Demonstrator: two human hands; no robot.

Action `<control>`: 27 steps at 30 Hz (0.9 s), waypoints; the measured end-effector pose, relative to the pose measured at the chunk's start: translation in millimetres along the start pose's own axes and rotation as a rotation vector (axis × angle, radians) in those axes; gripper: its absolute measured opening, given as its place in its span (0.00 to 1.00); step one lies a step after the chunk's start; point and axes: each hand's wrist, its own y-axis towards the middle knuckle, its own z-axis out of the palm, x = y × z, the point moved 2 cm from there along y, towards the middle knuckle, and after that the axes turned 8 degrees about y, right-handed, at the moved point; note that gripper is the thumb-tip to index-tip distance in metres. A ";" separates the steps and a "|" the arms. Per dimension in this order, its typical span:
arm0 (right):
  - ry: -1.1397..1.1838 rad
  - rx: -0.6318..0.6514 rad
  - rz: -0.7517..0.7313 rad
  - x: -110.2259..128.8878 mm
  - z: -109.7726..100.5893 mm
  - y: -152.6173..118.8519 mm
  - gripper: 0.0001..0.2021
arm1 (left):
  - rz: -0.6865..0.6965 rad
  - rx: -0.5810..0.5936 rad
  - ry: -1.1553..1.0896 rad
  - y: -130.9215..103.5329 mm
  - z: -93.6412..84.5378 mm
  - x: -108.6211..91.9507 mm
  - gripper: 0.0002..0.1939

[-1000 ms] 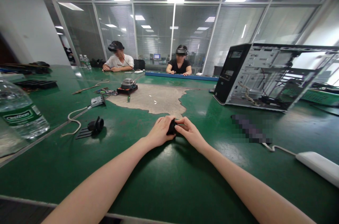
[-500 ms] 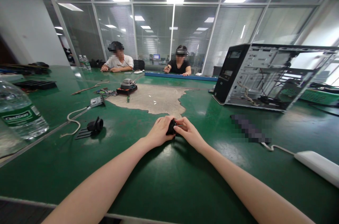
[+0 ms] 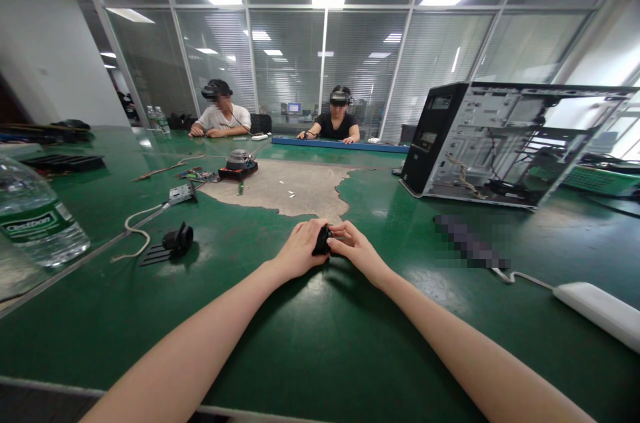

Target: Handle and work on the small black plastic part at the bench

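Note:
Both my hands meet over the green table, around a small black part. My left hand wraps the part from the left, its fingers over the top and far side. From the right, my right hand pinches the same part, thumb and fingertips against its side. Much of the part is hidden by my fingers. Left of my hands lies a black plastic piece with a round end and several thin prongs.
An open computer case stands at the right, near a white power strip with a cable. A water bottle is at the left. A metal connector and a round-topped device lie farther back. Two people sit across the table.
The view has shifted slightly. Across the table, the person in black has moved a raised hand down and to the left. My hands keep nearly the same grip.

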 end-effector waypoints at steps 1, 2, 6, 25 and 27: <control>-0.009 -0.020 -0.006 -0.5 -0.3 0.9 0.13 | -0.001 -0.001 0.000 0.0 0.1 0.2 0.30; -0.018 -0.034 -0.010 -1.8 -0.8 2.0 0.13 | -0.002 -0.002 -0.002 0.0 0.1 0.5 0.30; -0.047 -0.043 -0.002 -9.0 -4.3 5.4 0.14 | -0.003 0.001 -0.010 0.1 0.2 0.8 0.30; 0.033 -0.018 0.084 -2.7 -5.8 6.1 0.16 | -0.002 -0.009 -0.015 0.2 -0.4 -0.4 0.29; 0.023 0.017 0.072 1.8 -4.9 4.4 0.16 | -0.005 -0.007 -0.016 0.2 0.0 -0.2 0.29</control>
